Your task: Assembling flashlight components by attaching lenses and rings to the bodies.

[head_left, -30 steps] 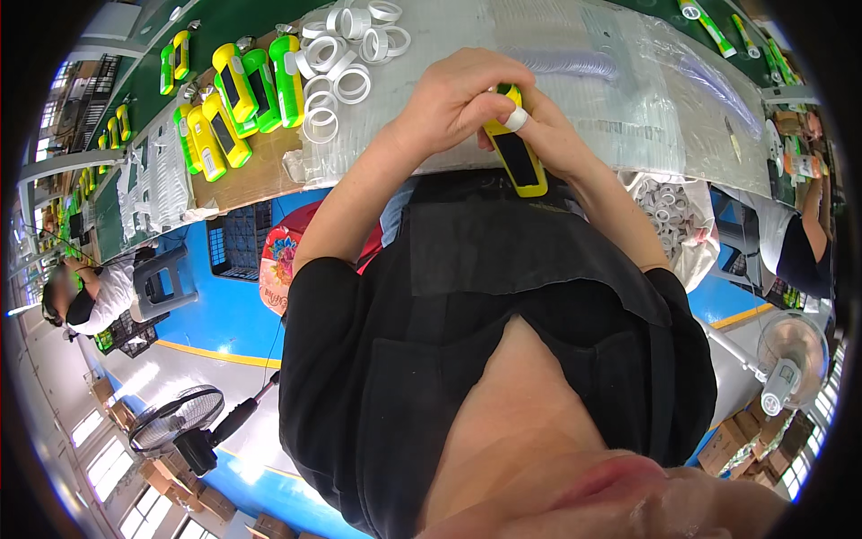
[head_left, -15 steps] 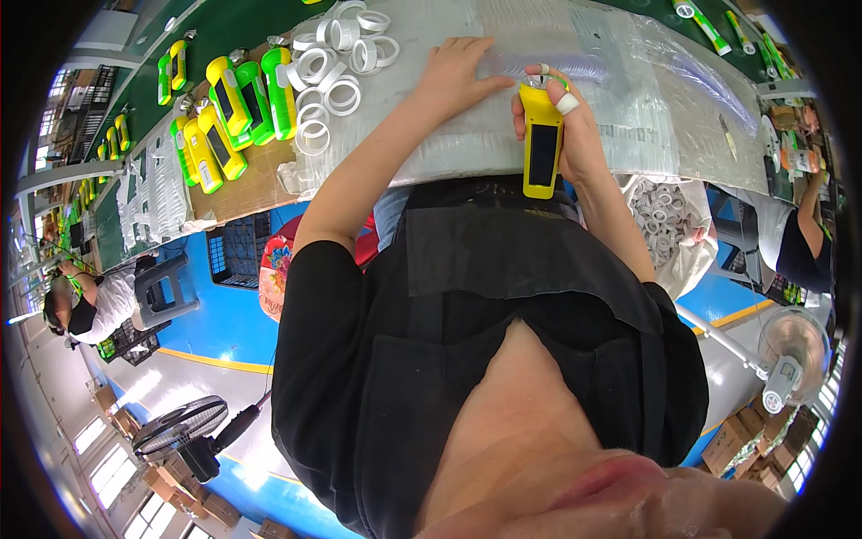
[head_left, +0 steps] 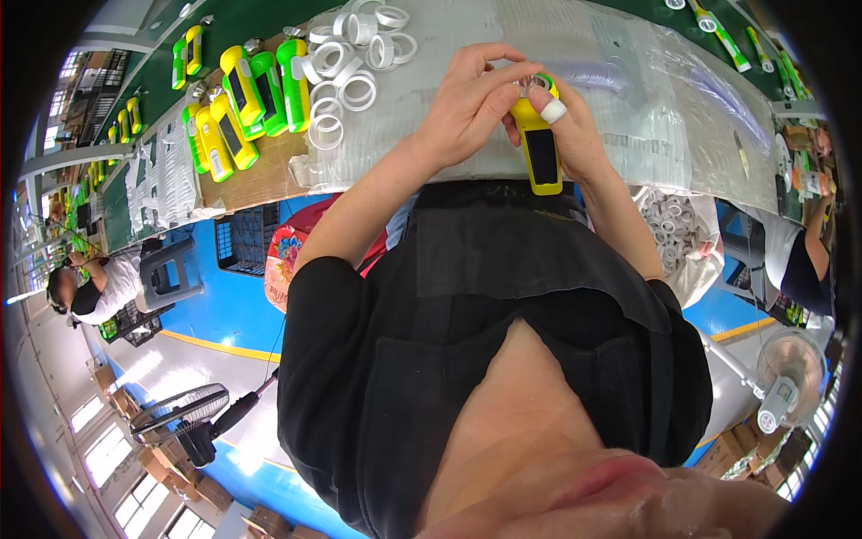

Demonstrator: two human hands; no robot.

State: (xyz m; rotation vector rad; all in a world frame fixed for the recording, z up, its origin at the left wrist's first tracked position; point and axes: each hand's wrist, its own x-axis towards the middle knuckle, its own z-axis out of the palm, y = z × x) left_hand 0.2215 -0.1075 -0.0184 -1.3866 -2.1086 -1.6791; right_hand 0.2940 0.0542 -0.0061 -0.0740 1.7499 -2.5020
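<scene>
A yellow flashlight (head_left: 542,160) with a long black panel stands upright over the table's front edge, its head pointing away from me. My right hand (head_left: 575,135) is closed around its upper part, and white tape wraps the thumb. A green rim and a shiny clear part show at the head. Over that head my left hand (head_left: 476,101) bends in, thumb and fingers pinched together. Whatever lies between them is too small to make out. Just beyond my hands a row of clear thin discs (head_left: 588,75) lies on the plastic-covered table.
Loose white rings (head_left: 359,90) are piled left of my hands. Several yellow and green flashlights (head_left: 241,94) lie farther left on cardboard. Another clear disc row (head_left: 732,106) and a small knife (head_left: 742,154) lie right. A sack of rings (head_left: 673,229) hangs below the edge. Fans stand behind.
My left hand has moved right from the near end of the disc row to the flashlight's head, its fingers closing. The right hand still holds the flashlight. The view has shifted slightly.
</scene>
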